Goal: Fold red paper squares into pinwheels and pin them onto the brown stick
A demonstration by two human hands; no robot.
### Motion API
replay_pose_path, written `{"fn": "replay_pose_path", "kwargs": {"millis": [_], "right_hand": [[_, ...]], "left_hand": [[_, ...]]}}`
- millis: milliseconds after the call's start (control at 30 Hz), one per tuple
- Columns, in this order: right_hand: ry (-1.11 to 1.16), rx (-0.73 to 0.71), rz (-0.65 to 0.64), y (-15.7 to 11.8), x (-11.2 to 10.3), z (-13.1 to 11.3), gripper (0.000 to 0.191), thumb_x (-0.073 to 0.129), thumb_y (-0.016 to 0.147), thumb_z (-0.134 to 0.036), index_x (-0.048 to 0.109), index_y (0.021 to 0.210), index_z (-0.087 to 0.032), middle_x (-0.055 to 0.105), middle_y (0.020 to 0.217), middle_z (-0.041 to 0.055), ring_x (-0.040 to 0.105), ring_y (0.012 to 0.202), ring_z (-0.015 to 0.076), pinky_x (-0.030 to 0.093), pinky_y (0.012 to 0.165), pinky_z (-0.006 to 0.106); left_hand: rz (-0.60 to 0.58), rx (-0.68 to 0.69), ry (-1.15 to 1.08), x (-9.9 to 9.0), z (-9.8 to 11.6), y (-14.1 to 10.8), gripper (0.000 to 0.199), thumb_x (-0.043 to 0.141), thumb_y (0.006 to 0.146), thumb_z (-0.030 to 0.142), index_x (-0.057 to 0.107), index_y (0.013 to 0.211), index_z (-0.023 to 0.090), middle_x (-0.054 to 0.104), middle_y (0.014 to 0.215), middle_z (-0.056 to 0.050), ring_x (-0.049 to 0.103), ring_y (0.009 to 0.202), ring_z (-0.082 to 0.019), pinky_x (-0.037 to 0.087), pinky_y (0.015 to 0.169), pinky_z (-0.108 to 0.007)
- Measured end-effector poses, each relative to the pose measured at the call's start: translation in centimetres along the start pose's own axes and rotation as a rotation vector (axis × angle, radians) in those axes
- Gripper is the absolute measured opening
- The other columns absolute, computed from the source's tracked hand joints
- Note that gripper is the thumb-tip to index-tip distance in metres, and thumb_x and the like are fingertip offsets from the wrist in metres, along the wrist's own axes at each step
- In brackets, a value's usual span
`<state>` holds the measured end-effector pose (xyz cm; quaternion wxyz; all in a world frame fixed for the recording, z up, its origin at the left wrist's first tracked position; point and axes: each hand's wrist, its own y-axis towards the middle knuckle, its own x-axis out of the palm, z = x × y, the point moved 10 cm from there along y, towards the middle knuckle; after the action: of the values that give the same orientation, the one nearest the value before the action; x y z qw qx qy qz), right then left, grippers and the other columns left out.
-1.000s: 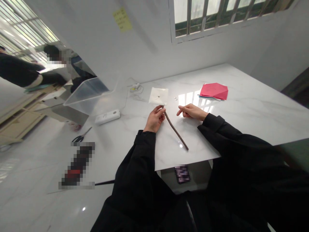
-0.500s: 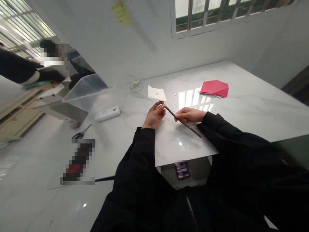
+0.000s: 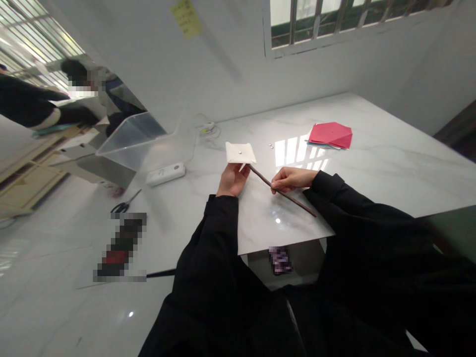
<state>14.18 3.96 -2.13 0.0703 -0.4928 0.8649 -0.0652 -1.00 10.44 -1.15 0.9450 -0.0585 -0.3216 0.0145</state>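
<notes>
Here, our right hand [image 3: 291, 179] pinched thin, bent brown stick [image 3: 297, 202]; left hand [image 3: 231, 182] curled beneath square cream card [image 3: 234, 153], grip unclear.

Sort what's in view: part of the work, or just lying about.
In the work:
thin brown stick, pinched by the right hand
square cream paper above the left hand
probably two tiny shiny beads

Lying about:
red paper sheets
black-handled scissors
clear plastic box
white oblong plastic device

Scissors [image 3: 127, 202] left of stick [image 3: 295, 201], papers [image 3: 330, 135] behind
</notes>
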Motion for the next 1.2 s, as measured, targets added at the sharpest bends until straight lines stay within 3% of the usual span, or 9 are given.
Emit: {"fn": "replay_pose_path", "kwargs": {"millis": [300,467,600,867,1000,1200], "right_hand": [[0.025,0.003,-0.044,0.1,0.3,0.0,0.034,0.070,0.090,-0.044,0.074,0.097,-0.011,0.050,0.056,-0.0052,0.034,0.045,0.0046,0.020,0.041,0.019],[0.355,0.070,0.021,1.0,-0.9,0.7,0.031,0.067,0.094,-0.037,0.068,0.115,-0.014,0.067,0.083,0.0028,0.058,0.062,0.0081,0.047,0.054,0.017],[0.657,0.113,0.109,2.5,-2.1,1.4,0.040,0.054,0.100,-0.048,0.060,0.120,-0.014,0.070,0.097,0.0093,0.069,0.078,0.0140,0.059,0.067,0.023],[0.855,-0.015,0.213,5.7,-3.3,1.1,0.036,0.056,0.098,-0.052,0.058,0.099,-0.017,0.069,0.088,0.0072,0.068,0.075,0.0147,0.059,0.063,0.024],[0.893,-0.059,0.230,5.8,-3.3,0.7,0.032,0.065,0.094,-0.046,0.062,0.099,-0.015,0.068,0.082,0.0048,0.065,0.072,0.0129,0.057,0.066,0.023],[0.863,-0.082,0.353,5.4,-4.0,0.7,0.025,0.075,0.087,-0.036,0.066,0.099,-0.016,0.069,0.082,0.0039,0.062,0.068,0.0127,0.057,0.068,0.024]], "left_hand": [[-0.012,0.001,0.000,0.3,-0.3,-0.1,0.038,0.081,0.078,0.028,0.070,0.114,0.022,0.072,0.107,-0.006,0.065,0.098,-0.017,0.053,0.081,-0.024],[0.002,-0.039,-0.031,0.2,-1.1,0.1,0.033,0.078,0.081,0.026,0.070,0.113,0.021,0.072,0.105,-0.006,0.066,0.093,-0.015,0.054,0.079,-0.023],[-0.005,-0.052,-0.057,0.6,-1.3,0.3,0.030,0.073,0.085,0.022,0.069,0.115,0.021,0.073,0.105,-0.005,0.066,0.089,-0.015,0.054,0.077,-0.022],[-0.042,-0.071,-0.007,0.9,-1.6,0.4,0.035,0.074,0.085,0.027,0.068,0.120,0.022,0.072,0.105,-0.007,0.066,0.088,-0.019,0.055,0.080,-0.029],[-0.085,-0.088,0.040,1.5,-2.3,0.2,0.037,0.074,0.085,0.034,0.068,0.119,0.020,0.071,0.102,-0.008,0.066,0.087,-0.019,0.055,0.080,-0.032],[-0.101,-0.111,0.089,1.9,-3.1,0.5,0.039,0.075,0.084,0.040,0.069,0.116,0.019,0.071,0.095,-0.007,0.066,0.080,-0.019,0.056,0.079,-0.033]]}}
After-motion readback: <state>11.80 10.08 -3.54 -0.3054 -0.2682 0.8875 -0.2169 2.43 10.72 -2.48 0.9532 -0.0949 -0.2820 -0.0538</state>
